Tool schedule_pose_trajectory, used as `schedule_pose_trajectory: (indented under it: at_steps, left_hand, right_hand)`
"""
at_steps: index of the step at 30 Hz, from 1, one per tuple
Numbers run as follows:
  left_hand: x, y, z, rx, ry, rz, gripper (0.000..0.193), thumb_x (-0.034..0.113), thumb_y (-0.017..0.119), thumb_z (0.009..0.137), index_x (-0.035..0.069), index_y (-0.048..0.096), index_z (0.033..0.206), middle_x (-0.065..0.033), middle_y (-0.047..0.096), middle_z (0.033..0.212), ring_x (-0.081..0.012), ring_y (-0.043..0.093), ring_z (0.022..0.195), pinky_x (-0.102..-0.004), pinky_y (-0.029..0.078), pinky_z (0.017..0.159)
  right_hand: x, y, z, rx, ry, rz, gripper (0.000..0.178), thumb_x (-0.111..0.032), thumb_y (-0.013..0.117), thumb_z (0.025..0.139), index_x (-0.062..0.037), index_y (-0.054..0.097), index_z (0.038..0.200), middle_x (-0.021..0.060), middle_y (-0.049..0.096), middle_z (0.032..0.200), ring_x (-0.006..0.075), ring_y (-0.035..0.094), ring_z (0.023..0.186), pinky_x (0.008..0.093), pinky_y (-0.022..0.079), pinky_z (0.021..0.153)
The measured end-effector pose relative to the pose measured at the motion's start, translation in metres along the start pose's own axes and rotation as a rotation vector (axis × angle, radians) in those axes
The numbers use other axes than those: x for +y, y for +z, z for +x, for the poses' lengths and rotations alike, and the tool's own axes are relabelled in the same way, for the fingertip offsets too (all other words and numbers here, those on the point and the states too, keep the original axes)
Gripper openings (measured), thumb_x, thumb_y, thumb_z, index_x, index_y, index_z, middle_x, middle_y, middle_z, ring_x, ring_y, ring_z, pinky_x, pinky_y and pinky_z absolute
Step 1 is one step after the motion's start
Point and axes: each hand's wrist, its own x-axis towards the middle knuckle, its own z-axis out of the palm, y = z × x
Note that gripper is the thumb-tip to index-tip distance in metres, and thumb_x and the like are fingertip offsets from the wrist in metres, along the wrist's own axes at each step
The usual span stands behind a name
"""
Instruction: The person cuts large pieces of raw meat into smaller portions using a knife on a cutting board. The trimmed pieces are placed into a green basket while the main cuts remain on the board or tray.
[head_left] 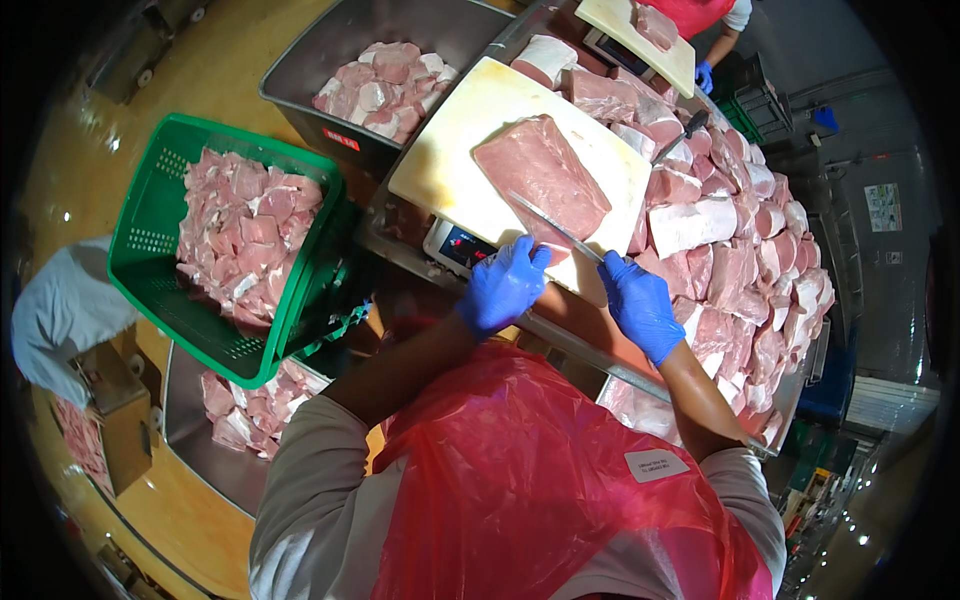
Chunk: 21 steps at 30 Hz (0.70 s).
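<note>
A thick slab of pale pink pork loin (548, 172) lies on a white cutting board (450, 150), which rests over a scale (461, 246) with a lit display. My right hand (641, 305), in a blue glove, is wrapped round the handle of a knife. The knife's thin blade (556, 226) slants to the upper left across the near end of the loin. My left hand (503, 287), gloved in blue too, has its fingers curled at the loin's near edge, below the blade. Its fingertips are partly hidden.
Pork pieces (735, 270) are heaped along the right. A second knife (684, 134) lies among them. At left stand a green crate (150, 290) and grey tubs (290, 75), holding cut meat. Beyond, a co-worker's gloved hand (704, 77) is beside another board (610, 20).
</note>
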Motion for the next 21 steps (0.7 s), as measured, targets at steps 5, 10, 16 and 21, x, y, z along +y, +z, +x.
schedule_pose_trajectory:
  at_steps: [5,10,16,21]
  left_hand:
    - [-0.026,0.007,-0.006,0.083,0.215,-0.177,0.017,0.018,0.065,0.086,0.008,0.055,0.096,-0.0106,0.054,0.089,-0.0308,0.062,0.082,-0.0431,0.054,0.065]
    - [-0.003,0.005,-0.009,-0.02,0.045,-0.233,0.028,0.016,0.067,0.088,0.005,0.06,0.112,-0.0136,0.059,0.103,-0.0364,0.063,0.094,-0.045,0.054,0.075]
    - [0.006,0.007,0.005,-0.021,0.017,-0.185,0.034,0.016,0.069,0.088,0.003,0.064,0.119,-0.0144,0.059,0.109,-0.0354,0.064,0.097,-0.0446,0.055,0.081]
    - [-0.014,-0.001,0.002,0.169,0.281,-0.146,0.035,0.012,0.071,0.084,0.005,0.065,0.117,-0.0125,0.064,0.108,-0.032,0.066,0.096,-0.0431,0.056,0.083]
  right_hand:
    - [0.029,-0.002,-0.011,-0.2,-0.022,-0.16,0.025,-0.009,0.059,0.088,-0.0116,0.059,0.112,0.0154,0.066,0.083,0.0356,0.067,0.073,0.0478,0.053,0.063]
    - [-0.002,0.022,0.036,-0.093,-0.092,-0.042,0.019,-0.012,0.053,0.092,-0.0067,0.056,0.11,0.0202,0.066,0.085,0.0382,0.068,0.076,0.0483,0.055,0.063]
    - [-0.012,0.018,0.043,-0.119,-0.117,0.034,0.015,-0.011,0.052,0.093,-0.0053,0.055,0.106,0.0207,0.065,0.082,0.0385,0.068,0.075,0.0486,0.055,0.062]
    - [0.066,0.003,-0.014,-0.218,0.03,0.053,0.02,-0.019,0.052,0.1,-0.0048,0.057,0.114,0.0197,0.067,0.087,0.0384,0.067,0.076,0.0484,0.053,0.065]
